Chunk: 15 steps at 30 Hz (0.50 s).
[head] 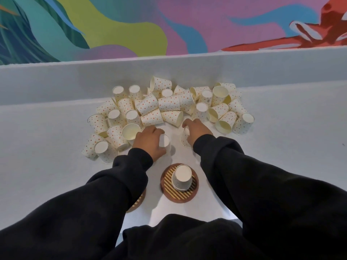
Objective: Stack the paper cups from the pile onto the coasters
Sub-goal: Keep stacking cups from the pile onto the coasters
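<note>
A pile of white paper cups with orange dots (169, 104) lies across the far part of the white table. My left hand (149, 142) grips an upside-down cup (165, 141) at the pile's near edge. My right hand (196, 131) holds another upside-down cup (185, 140) just to the right. Nearer to me, a round brown coaster with yellow stripes (189, 194) carries an upside-down cup (182, 177). A second coaster (137, 202) shows at the left, mostly hidden under my left sleeve.
The white table (281, 147) ends at a low white ledge (262, 68) behind the pile, with a colourful mural above it. My dark sleeves and lap fill the near part of the view.
</note>
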Each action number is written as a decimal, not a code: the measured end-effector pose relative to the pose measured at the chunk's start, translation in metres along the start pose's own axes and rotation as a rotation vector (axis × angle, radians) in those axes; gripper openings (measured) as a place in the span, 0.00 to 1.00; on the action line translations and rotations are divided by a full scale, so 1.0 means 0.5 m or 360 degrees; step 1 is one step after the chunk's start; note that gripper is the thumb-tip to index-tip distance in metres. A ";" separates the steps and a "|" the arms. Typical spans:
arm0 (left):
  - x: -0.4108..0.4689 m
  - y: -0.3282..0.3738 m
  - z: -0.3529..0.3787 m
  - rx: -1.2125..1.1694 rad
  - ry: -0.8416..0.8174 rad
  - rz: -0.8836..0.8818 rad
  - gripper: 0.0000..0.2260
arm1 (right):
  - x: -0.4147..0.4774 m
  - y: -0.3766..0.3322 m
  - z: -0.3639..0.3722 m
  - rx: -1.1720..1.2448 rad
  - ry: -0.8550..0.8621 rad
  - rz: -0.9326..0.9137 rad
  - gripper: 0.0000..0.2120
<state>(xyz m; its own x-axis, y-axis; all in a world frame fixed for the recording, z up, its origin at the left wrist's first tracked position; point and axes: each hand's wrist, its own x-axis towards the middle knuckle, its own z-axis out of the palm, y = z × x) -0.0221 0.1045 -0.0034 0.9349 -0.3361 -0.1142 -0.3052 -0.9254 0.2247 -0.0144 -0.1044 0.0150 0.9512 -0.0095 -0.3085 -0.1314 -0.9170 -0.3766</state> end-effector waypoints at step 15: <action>-0.211 0.117 -0.116 -0.1030 0.0146 0.0249 0.24 | -0.140 -0.002 -0.107 0.1062 0.0564 -0.0275 0.19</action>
<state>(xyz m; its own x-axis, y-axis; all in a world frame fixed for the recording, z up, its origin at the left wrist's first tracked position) -0.1281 0.0960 0.0781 0.9087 -0.4151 0.0430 -0.2948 -0.5656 0.7702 -0.0658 -0.1244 0.0838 0.9912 -0.1185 0.0581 -0.0066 -0.4837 -0.8752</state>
